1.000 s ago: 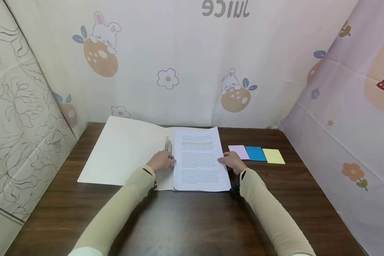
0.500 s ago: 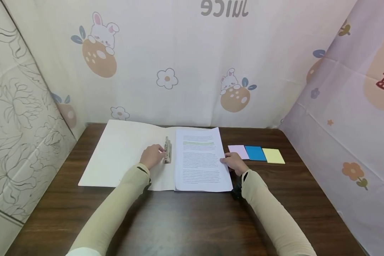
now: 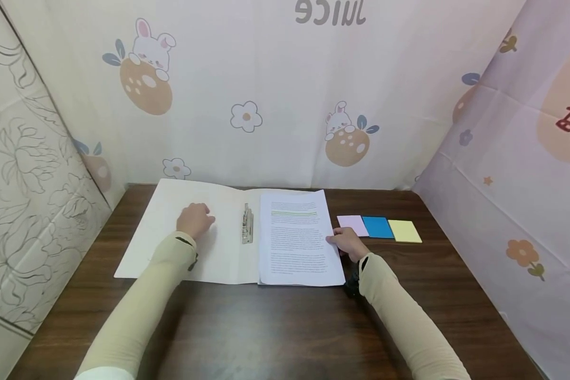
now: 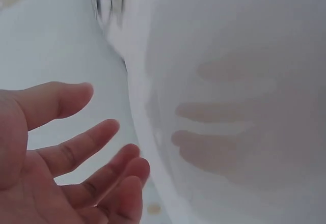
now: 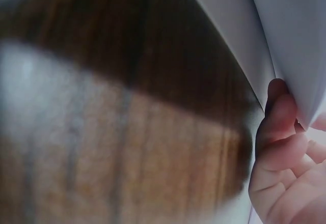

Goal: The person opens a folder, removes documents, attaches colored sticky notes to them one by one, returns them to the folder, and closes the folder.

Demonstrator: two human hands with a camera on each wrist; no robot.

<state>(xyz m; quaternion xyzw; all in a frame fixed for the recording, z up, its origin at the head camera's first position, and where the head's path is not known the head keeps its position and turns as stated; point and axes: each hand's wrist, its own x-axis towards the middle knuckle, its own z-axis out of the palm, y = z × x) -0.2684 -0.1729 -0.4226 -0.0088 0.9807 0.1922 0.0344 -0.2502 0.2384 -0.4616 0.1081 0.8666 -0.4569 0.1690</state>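
Observation:
A white folder (image 3: 147, 253) lies spread on the table, with a metal ring clip (image 3: 247, 224) along its middle. On its right side rests a stack of printed paper (image 3: 296, 243); green highlighting marks lines near the top of the upper sheet. My right hand (image 3: 349, 243) pinches the stack's right edge, and the right wrist view shows the fingers (image 5: 280, 117) at the sheets' edge. Over the folder's bare left cover is my left hand (image 3: 195, 219), holding nothing. Its fingers are loosely bent and spread apart in the left wrist view, mirrored in the cover's glossy surface (image 4: 229, 40).
Right of the paper lie three sticky note pads, a pink pad (image 3: 353, 224), a blue pad (image 3: 378, 227) and a yellow pad (image 3: 405, 231). A patterned curtain (image 3: 275, 105) hangs behind the dark wooden table (image 3: 256, 327), and more cloth borders both sides.
My left hand has left the paper's left edge, passed the metal clip and moved left over the cover. The paper has shifted slightly right, then stayed, with my right hand still at its edge.

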